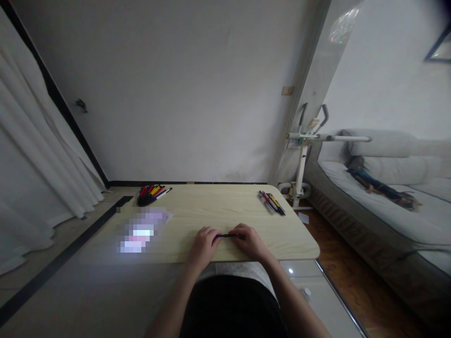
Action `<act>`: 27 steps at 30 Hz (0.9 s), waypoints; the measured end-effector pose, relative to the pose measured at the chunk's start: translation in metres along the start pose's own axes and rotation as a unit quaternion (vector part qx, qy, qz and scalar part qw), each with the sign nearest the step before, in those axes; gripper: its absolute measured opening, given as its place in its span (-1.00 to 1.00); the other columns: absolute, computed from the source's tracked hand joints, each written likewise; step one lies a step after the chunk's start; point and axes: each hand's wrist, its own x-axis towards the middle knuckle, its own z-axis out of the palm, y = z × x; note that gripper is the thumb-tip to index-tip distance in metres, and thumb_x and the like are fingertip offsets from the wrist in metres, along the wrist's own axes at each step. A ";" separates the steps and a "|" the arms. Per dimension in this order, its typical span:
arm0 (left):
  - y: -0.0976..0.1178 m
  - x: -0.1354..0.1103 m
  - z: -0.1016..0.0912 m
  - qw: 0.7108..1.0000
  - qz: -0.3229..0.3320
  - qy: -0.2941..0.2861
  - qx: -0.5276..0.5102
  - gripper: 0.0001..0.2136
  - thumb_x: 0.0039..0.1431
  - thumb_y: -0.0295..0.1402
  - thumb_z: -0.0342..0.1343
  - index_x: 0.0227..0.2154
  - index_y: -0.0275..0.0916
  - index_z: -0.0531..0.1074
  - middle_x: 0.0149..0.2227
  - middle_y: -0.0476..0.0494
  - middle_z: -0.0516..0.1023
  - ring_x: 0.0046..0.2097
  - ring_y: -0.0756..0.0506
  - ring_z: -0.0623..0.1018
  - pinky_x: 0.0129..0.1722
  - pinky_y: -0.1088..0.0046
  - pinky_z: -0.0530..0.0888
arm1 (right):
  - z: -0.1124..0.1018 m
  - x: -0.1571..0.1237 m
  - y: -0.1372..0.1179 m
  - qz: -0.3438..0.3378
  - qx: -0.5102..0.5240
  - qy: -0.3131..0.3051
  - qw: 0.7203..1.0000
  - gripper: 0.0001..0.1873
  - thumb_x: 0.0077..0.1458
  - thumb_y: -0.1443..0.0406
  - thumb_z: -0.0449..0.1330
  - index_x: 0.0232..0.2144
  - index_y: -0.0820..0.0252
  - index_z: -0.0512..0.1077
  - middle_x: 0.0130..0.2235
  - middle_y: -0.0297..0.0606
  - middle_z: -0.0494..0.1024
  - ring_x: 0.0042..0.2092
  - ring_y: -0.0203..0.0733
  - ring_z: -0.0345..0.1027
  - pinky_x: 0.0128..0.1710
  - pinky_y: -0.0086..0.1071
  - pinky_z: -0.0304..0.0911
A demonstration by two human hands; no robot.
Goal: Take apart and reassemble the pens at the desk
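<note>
A thin dark pen (226,235) lies crosswise between my two hands, just above or on the wooden tabletop (211,206). Its left end, bluish in colour, is pinched by the fingers of my left hand (206,241). My right hand (247,239) is closed round the other end, which its fingers hide. To the right and farther back, a small group of pens (271,203) lies side by side. At the far left of the tabletop is a bigger bunch of pens (151,194) in red, yellow, black, white and blue.
A blurred-out bright rectangle (143,232) lies on the left of the tabletop. The wall (197,94) rises behind the far edge. White exercise equipment (301,164) and a sofa (380,197) stand to the right, a white curtain (42,141) hangs at the left.
</note>
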 end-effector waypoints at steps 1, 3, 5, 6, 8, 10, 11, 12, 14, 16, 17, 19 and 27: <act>0.000 0.000 0.000 1.000 0.000 0.001 -0.003 -0.89 0.07 -0.46 -0.02 -0.39 -0.22 0.40 -0.35 -0.13 0.42 -0.24 -0.10 0.38 -0.22 0.34 0.33 | 0.000 0.000 0.000 0.000 -0.001 -0.001 1.000 -0.73 -0.09 0.45 0.08 -0.32 0.15 0.48 -0.33 -0.26 0.45 -0.32 -0.28 0.31 -0.30 -0.45 0.19; 0.001 0.000 -0.001 1.000 -0.001 0.004 -0.009 -0.89 0.06 -0.46 -0.01 -0.39 -0.22 0.41 -0.36 -0.13 0.43 -0.24 -0.10 0.38 -0.23 0.34 0.33 | -0.001 0.000 0.000 0.003 -0.003 -0.003 1.000 -0.75 -0.08 0.43 0.09 -0.31 0.16 0.47 -0.35 -0.26 0.45 -0.33 -0.28 0.31 -0.31 -0.45 0.19; 0.001 0.000 -0.001 1.000 -0.004 0.006 -0.012 -0.90 0.06 -0.46 0.00 -0.40 -0.22 0.41 -0.36 -0.13 0.43 -0.25 -0.09 0.38 -0.23 0.34 0.33 | -0.001 0.000 0.000 0.007 -0.001 -0.004 1.000 -0.76 -0.06 0.41 0.09 -0.30 0.17 0.46 -0.37 -0.27 0.46 -0.35 -0.28 0.31 -0.33 -0.45 0.19; 0.001 0.000 -0.001 1.000 -0.006 0.007 -0.011 -0.90 0.06 -0.46 0.00 -0.40 -0.22 0.41 -0.36 -0.13 0.43 -0.24 -0.09 0.38 -0.23 0.34 0.33 | -0.001 -0.001 0.000 0.008 0.001 -0.003 1.000 -0.76 -0.06 0.41 0.09 -0.29 0.18 0.45 -0.38 -0.27 0.46 -0.36 -0.28 0.31 -0.34 -0.45 0.19; 0.001 0.000 -0.001 1.000 -0.007 0.008 -0.010 -0.90 0.06 -0.47 0.00 -0.40 -0.22 0.41 -0.35 -0.13 0.43 -0.24 -0.09 0.38 -0.23 0.35 0.33 | -0.001 -0.001 0.000 0.012 0.001 0.000 1.000 -0.78 -0.04 0.39 0.08 -0.30 0.19 0.44 -0.39 -0.28 0.47 -0.37 -0.29 0.30 -0.36 -0.45 0.18; 0.001 0.000 -0.001 1.000 -0.005 0.008 -0.008 -0.90 0.05 -0.47 0.01 -0.40 -0.22 0.41 -0.35 -0.13 0.43 -0.24 -0.09 0.39 -0.22 0.35 0.33 | 0.000 -0.001 -0.001 0.020 -0.002 0.004 1.000 -0.80 -0.03 0.37 0.07 -0.31 0.20 0.43 -0.41 -0.29 0.47 -0.39 -0.29 0.30 -0.37 -0.45 0.18; 0.002 0.000 0.000 1.000 -0.004 0.009 -0.008 -0.90 0.05 -0.47 0.01 -0.40 -0.22 0.41 -0.35 -0.13 0.43 -0.24 -0.09 0.39 -0.22 0.34 0.33 | 0.000 -0.001 -0.001 0.026 -0.004 0.005 1.000 -0.81 -0.02 0.37 0.06 -0.32 0.20 0.42 -0.42 -0.29 0.46 -0.39 -0.29 0.30 -0.38 -0.45 0.18; 0.002 0.000 0.000 1.000 -0.003 0.010 -0.008 -0.90 0.05 -0.47 0.01 -0.40 -0.22 0.41 -0.36 -0.13 0.43 -0.24 -0.09 0.39 -0.22 0.34 0.33 | 0.000 -0.001 -0.001 0.030 -0.006 0.006 1.000 -0.81 -0.02 0.36 0.05 -0.32 0.21 0.41 -0.42 -0.30 0.46 -0.40 -0.29 0.30 -0.38 -0.45 0.17; 0.002 0.000 0.000 1.000 0.000 0.012 -0.006 -0.90 0.06 -0.47 0.00 -0.39 -0.22 0.41 -0.36 -0.13 0.43 -0.24 -0.09 0.39 -0.22 0.34 0.33 | 0.000 -0.001 -0.002 0.033 -0.006 0.008 0.999 -0.82 -0.02 0.36 0.05 -0.33 0.21 0.40 -0.43 -0.30 0.46 -0.40 -0.29 0.29 -0.39 -0.46 0.17; 0.002 0.000 0.000 1.000 0.004 0.011 -0.002 -0.89 0.07 -0.46 -0.01 -0.38 -0.22 0.41 -0.36 -0.13 0.44 -0.24 -0.09 0.39 -0.22 0.34 0.33 | -0.001 -0.001 -0.003 0.031 -0.006 0.007 0.999 -0.85 -0.01 0.36 0.04 -0.35 0.21 0.39 -0.44 -0.31 0.46 -0.40 -0.29 0.29 -0.39 -0.46 0.16; 0.002 0.000 0.000 1.000 0.007 0.010 0.001 -0.89 0.07 -0.45 -0.01 -0.38 -0.22 0.41 -0.36 -0.13 0.44 -0.24 -0.09 0.39 -0.22 0.34 0.33 | -0.001 -0.001 -0.004 0.030 -0.007 0.008 1.000 -0.86 -0.01 0.35 0.04 -0.37 0.21 0.38 -0.45 -0.32 0.45 -0.40 -0.29 0.29 -0.39 -0.46 0.16; 0.002 0.000 0.000 1.000 0.011 0.009 0.010 -0.88 0.08 -0.44 -0.02 -0.38 -0.21 0.42 -0.36 -0.13 0.44 -0.24 -0.09 0.39 -0.21 0.34 0.32 | -0.001 -0.001 -0.005 0.027 -0.010 0.007 1.000 -0.88 0.00 0.34 0.04 -0.40 0.21 0.37 -0.46 -0.33 0.45 -0.42 -0.30 0.28 -0.40 -0.47 0.15; 0.005 -0.001 -0.005 0.999 0.003 0.012 0.053 -0.87 0.09 -0.38 -0.01 -0.35 -0.17 0.44 -0.34 -0.11 0.47 -0.24 -0.09 0.40 -0.23 0.34 0.27 | 0.000 -0.001 -0.003 0.027 0.000 -0.003 1.000 -0.85 0.02 0.31 0.04 -0.40 0.20 0.41 -0.45 -0.32 0.48 -0.40 -0.29 0.31 -0.38 -0.47 0.15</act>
